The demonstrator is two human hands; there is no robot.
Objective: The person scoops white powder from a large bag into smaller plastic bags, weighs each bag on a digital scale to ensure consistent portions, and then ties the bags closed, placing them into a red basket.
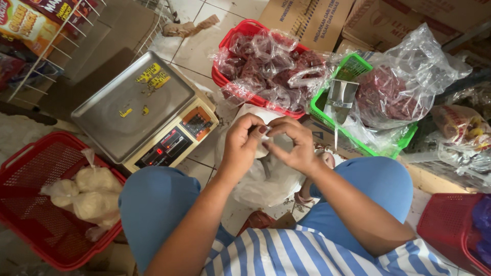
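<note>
**Both hands pinching the top of a white plastic bag**

Quick count first: two hands, one digital scale, and four baskets, namely a red basket on the left, a red one up top, a green one and another red one at the right edge.

The left hand and right hand meet just above the knees, fingers curled narrow and pinched together on the neck of a white plastic bag. The bag hangs between the blue-clad legs, looks thin and crinkly, and bulges with something pale. Can't tell what's inside, the hands cover the top.

Around it: the left basket holds about three small tied bags of whitish stuff. The top red basket is piled with lots of little clear bags of dark red stuff, too many to count. The green basket has a big open clear bag of the same dark red stuff, with a metal scoop resting at its edge. The scale sits on the tiled floor just left of the hands, tray bare apart from stickers. Cardboard boxes stand behind the baskets.
</note>
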